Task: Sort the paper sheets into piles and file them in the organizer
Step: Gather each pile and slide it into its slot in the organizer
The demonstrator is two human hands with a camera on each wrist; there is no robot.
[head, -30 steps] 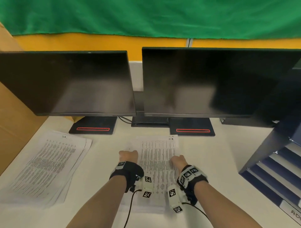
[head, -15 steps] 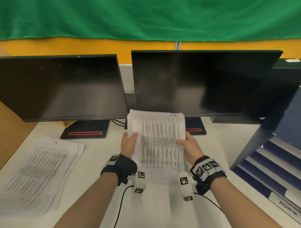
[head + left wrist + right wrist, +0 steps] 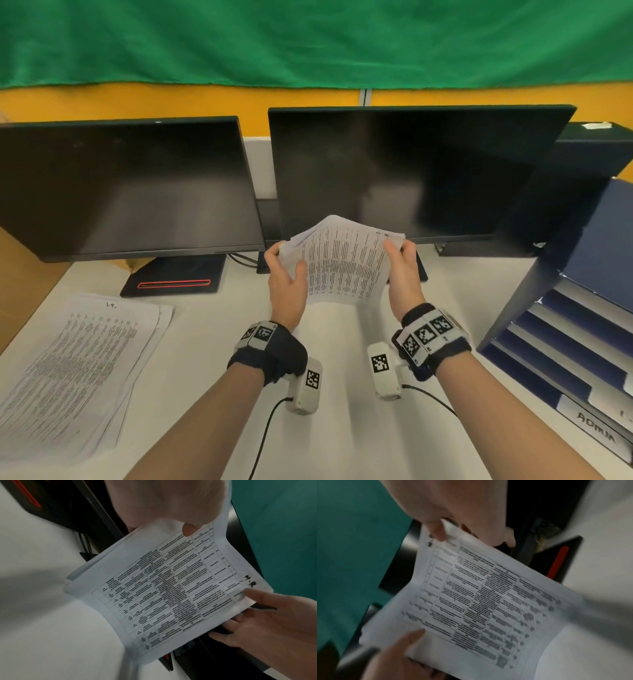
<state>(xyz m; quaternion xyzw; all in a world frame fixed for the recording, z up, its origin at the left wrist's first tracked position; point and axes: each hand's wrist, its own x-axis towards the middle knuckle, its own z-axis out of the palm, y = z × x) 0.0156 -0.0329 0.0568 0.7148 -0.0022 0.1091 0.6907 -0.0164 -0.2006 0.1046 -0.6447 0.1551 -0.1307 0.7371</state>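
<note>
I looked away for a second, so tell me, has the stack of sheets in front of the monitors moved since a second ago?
Yes. The stack of sheets has gone up off the desk: both hands hold it upright against the right monitor.

matt paper sheets, glossy monitors

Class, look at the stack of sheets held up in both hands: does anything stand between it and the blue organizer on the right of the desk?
Nothing visible does. The stack of sheets is held by the left hand and right hand above the bare desk, and the organizer opens toward it. Its slots' depths are hidden.
</note>
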